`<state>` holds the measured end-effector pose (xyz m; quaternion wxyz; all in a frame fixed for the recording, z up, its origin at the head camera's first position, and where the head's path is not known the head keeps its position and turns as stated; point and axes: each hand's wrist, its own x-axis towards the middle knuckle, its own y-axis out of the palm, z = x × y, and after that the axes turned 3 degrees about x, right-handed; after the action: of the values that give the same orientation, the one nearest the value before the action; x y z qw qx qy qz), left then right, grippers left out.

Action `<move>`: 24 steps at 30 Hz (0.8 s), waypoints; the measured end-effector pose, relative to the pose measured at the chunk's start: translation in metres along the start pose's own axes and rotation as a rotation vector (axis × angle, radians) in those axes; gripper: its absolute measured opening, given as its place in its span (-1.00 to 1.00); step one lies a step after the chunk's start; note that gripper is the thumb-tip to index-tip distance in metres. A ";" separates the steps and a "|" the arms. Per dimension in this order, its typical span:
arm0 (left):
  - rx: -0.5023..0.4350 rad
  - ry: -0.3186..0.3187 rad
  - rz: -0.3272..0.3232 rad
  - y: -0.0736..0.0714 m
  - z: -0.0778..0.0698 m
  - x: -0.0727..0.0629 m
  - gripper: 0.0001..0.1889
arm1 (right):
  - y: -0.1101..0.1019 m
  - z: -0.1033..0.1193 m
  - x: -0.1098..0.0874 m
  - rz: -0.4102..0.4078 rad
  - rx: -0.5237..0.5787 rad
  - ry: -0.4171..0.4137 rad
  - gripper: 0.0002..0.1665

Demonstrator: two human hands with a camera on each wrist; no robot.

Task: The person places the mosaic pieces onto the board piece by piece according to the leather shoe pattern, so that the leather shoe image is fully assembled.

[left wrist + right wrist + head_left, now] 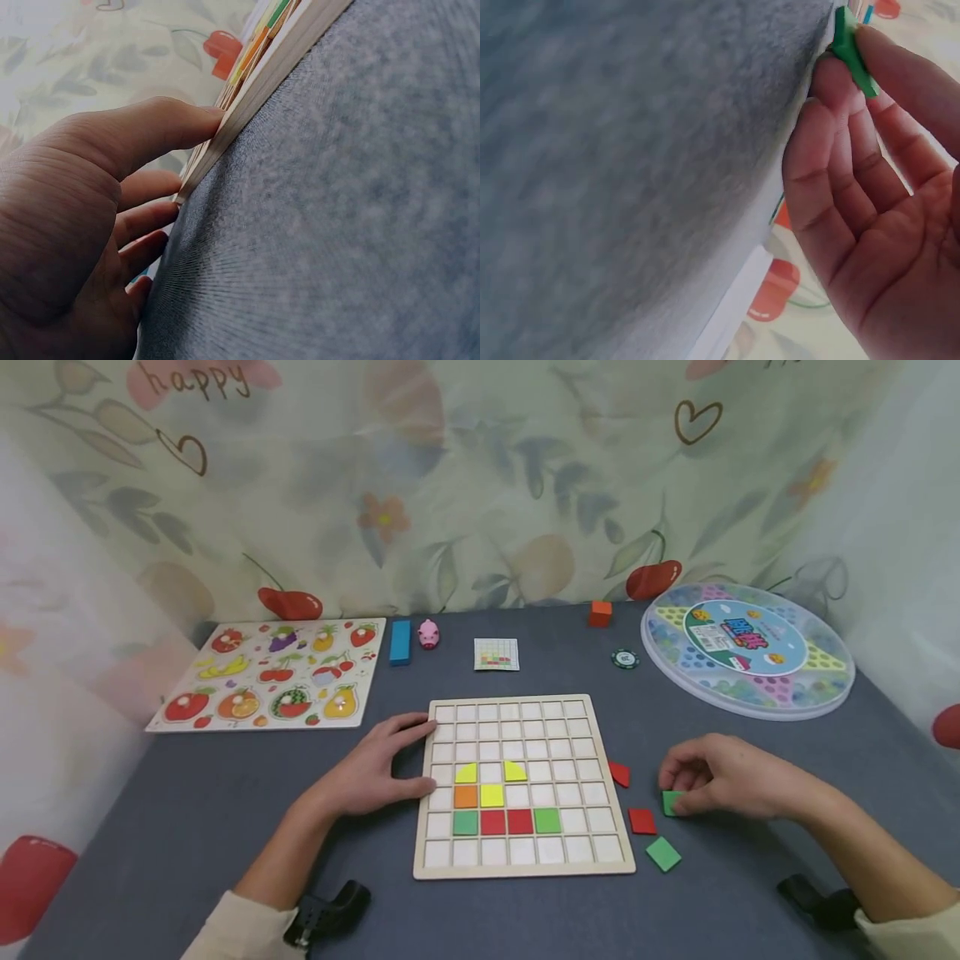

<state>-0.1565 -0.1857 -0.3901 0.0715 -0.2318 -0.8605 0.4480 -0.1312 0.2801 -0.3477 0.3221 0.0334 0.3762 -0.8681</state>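
A wooden grid board (525, 872) lies flat in the middle of the head view. Several tiles sit in its cells: yellow quarter-round pieces (466, 772), an orange square (466, 796), a yellow square (492, 795), and a lower row of green and red squares (492, 822). My left hand (367, 770) touches the board's left edge with extended thumb and fingers; the left wrist view shows the thumb (169, 124) against the wooden side. To the board's right, my right hand (731, 777) pinches a green tile (850, 52) between thumb and fingers, low over the table.
Near the right hand lie a red square (642, 821), another green tile (663, 854) and a red piece (619, 774). Behind the board are a pattern card (497, 654), blue block (401, 643), pink pig (428, 633), orange cube (600, 613), chip (625, 658), fruit board (262, 722) and round game box (750, 689).
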 end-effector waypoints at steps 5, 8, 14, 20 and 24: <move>-0.001 0.008 -0.001 0.000 -0.001 0.001 -0.14 | 0.000 0.010 0.004 -0.007 0.056 -0.061 -0.80; -0.001 0.012 -0.001 0.000 -0.002 0.001 -0.14 | 0.003 0.018 0.010 -0.016 0.075 -0.068 -0.82; -0.004 0.013 -0.001 -0.001 -0.004 0.001 -0.14 | 0.013 0.035 0.023 0.013 0.128 -0.077 -0.79; -0.001 0.010 0.000 -0.001 -0.003 0.001 -0.14 | 0.025 0.053 0.038 0.064 0.101 -0.093 -0.84; 0.000 0.007 0.001 -0.001 -0.002 0.001 -0.14 | 0.035 0.064 0.050 0.097 0.068 -0.109 -0.89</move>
<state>-0.1565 -0.1841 -0.3881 0.0744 -0.2339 -0.8600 0.4474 -0.1385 0.1921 -0.3395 0.3826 0.0153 0.3265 -0.8641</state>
